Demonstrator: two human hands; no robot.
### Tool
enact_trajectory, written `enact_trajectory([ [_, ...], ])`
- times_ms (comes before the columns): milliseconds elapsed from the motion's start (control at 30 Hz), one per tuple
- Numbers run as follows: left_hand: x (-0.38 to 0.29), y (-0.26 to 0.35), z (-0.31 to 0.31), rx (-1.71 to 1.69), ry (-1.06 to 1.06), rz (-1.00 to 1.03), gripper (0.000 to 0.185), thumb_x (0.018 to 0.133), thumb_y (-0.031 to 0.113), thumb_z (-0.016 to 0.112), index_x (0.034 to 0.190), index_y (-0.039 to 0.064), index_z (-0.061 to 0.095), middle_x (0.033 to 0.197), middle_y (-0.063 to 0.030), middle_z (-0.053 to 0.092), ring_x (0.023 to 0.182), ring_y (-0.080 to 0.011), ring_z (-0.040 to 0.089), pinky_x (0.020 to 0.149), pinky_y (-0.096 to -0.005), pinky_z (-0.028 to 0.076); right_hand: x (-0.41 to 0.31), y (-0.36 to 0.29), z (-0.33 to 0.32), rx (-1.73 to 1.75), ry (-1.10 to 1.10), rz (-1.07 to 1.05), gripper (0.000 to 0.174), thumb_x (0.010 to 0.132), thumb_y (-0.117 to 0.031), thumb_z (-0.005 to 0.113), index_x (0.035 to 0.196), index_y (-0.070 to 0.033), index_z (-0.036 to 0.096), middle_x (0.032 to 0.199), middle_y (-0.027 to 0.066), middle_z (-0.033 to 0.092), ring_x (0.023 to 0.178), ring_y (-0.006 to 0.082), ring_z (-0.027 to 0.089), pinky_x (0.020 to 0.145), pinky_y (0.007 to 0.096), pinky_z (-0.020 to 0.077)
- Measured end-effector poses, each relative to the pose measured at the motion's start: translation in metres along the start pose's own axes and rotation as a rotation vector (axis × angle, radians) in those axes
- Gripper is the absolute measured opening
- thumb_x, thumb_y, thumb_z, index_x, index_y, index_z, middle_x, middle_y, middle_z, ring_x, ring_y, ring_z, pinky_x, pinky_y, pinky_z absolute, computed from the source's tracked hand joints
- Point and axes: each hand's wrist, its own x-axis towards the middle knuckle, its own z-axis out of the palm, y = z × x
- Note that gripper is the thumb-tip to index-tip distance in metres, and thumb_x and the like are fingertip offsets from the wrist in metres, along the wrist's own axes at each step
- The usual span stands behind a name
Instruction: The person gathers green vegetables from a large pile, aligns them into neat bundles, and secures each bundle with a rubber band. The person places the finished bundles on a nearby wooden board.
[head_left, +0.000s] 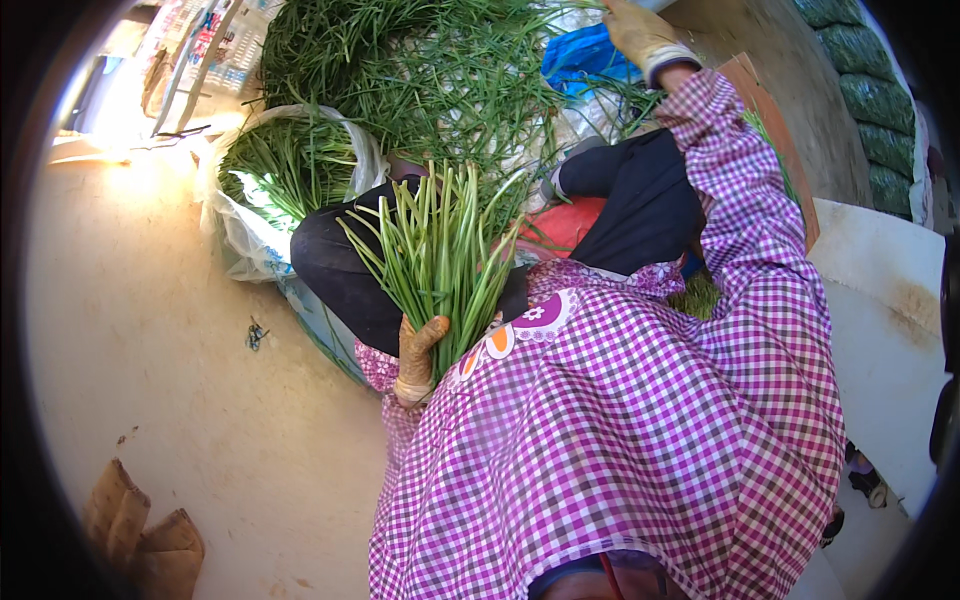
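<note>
My left hand (421, 356), in a stained glove, is closed round a thick bunch of long green stalks (442, 262) held upright against my lap, pale ends up. At the top right my right hand (641, 34), in a yellowish glove, reaches far out beside a blue plastic bag (581, 56). Its fingertips are at the picture's edge, near a few pale green stems; whether they grip these cannot be told. Loose green stalks (465, 90) lie spread in front of my crossed legs.
A clear plastic bag (259, 247) filled with green stalks stands left of my knee. Brown cardboard (772, 142) rises at the right, with bagged greens (870, 101) stacked beyond. White boards (877, 300) are at the right. Folded brown cloth or card (142, 525) lies at the lower left.
</note>
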Motion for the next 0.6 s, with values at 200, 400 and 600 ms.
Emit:
enact_trajectory([
  [200,-0.002,-0.001,-0.004,0.045,0.045,0.014,0.063,0.084,0.011,0.068,0.138,-0.007,0.039,0.124,-0.0252,0.06,0.106,-0.036,0.065,0.095,-0.0493,0.054,-0.138,-0.06,0.016,0.866,-0.973,0.245,0.06,0.085,-0.057,0.066,0.118,-0.006,0.063,0.093,0.0088,0.066,0.073,0.0146,0.065,0.059,0.0303,0.0523],
  [400,0.0,-0.001,-0.013,0.235,0.16,-0.025,0.059,0.082,0.014,0.069,0.134,-0.001,0.046,0.121,-0.018,0.063,0.107,-0.0281,0.066,0.098,-0.0422,0.052,-0.207,-0.134,0.073,0.942,-0.586,0.214,0.037,0.086,-0.041,0.068,0.095,-0.005,0.067,0.089,0.0106,0.065,0.076,0.0235,0.063,0.07,0.0364,0.0512],
  [600,-0.001,-0.003,-0.006,0.055,0.06,-0.008,0.058,0.084,0.007,0.065,0.135,-0.006,0.043,0.119,-0.0241,0.063,0.103,-0.0339,0.067,0.094,-0.0465,0.055,-0.148,-0.017,0.083,0.894,-0.259,0.574,0.025,0.095,-0.029,0.057,0.113,-0.012,0.062,0.079,0.0029,0.061,0.073,0.0055,0.06,0.052,0.0211,0.0447],
])
